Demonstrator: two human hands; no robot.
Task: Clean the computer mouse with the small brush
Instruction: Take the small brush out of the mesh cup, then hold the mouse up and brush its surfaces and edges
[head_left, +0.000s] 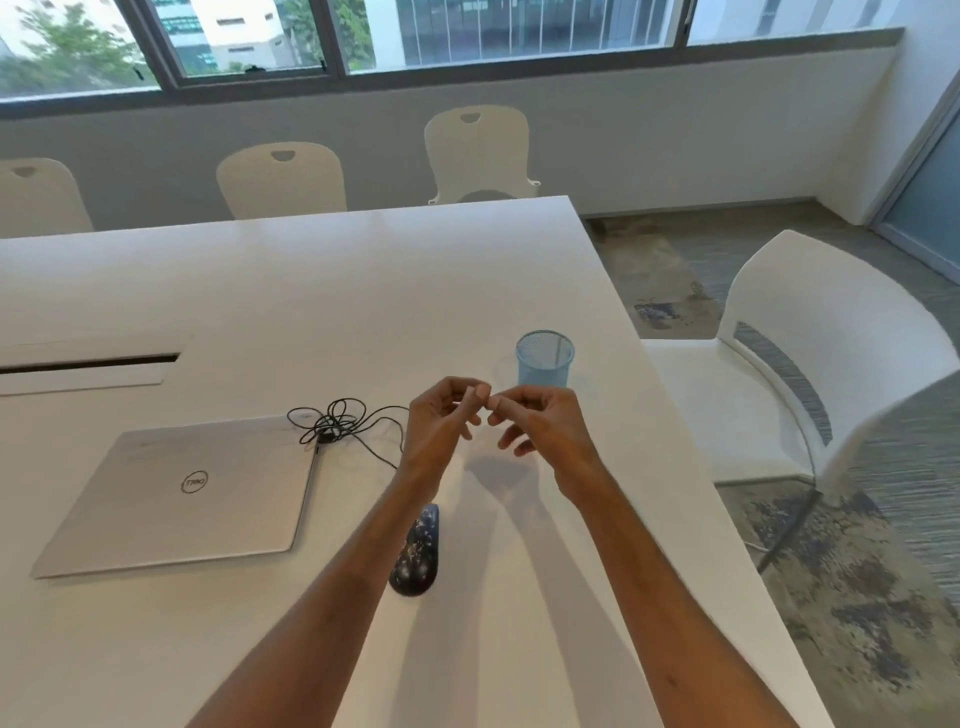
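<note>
A dark computer mouse (417, 558), speckled with pale flecks, lies on the white table (311, 291), partly hidden under my left forearm. Its black cable (337, 421) runs in a tangle to the closed silver laptop. My left hand (441, 421) and my right hand (540, 421) are raised above the table beyond the mouse, their fingertips touching each other. Fingers of both are loosely curled and I see nothing held in either. No brush is visible. A blue mesh cup (544, 358) stands just behind my hands; its inside does not show.
A closed silver laptop (182, 493) lies to the left of the mouse. A cable slot (88, 364) is cut in the table at left. White chairs stand along the far side (478, 150) and at the right edge (810, 364).
</note>
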